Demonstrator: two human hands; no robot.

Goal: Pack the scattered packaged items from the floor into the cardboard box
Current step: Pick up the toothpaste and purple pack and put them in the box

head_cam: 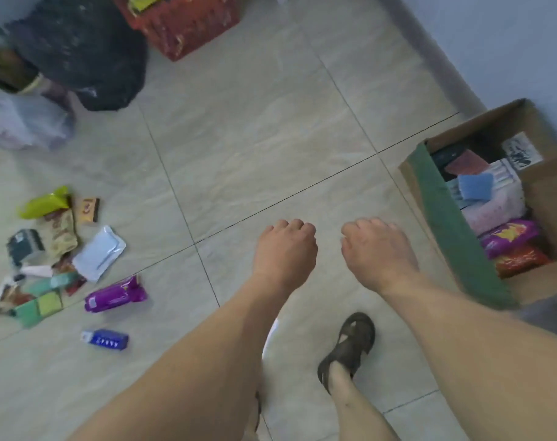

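The cardboard box [442, 218] with a green-taped rim stands open on the floor at the right, holding several packets, among them a purple one [509, 237] and a red one [522, 261]. Scattered packaged items lie on the tiles at the left: a purple pack [114, 294], a blue pack [107, 339], a white pouch [99, 252], a yellow-green bag [44, 202] and several smaller ones. My left hand [285, 246] and my right hand [377, 249] hover over bare floor between the pile and the box. Both have curled fingers and hold nothing.
A black plastic bag [79, 49] and a pale plastic bag [22, 122] sit at the upper left. A red crate [181, 23] stands at the back. A wall [493, 43] runs behind the box. My sandalled foot [350, 345] is below my hands.
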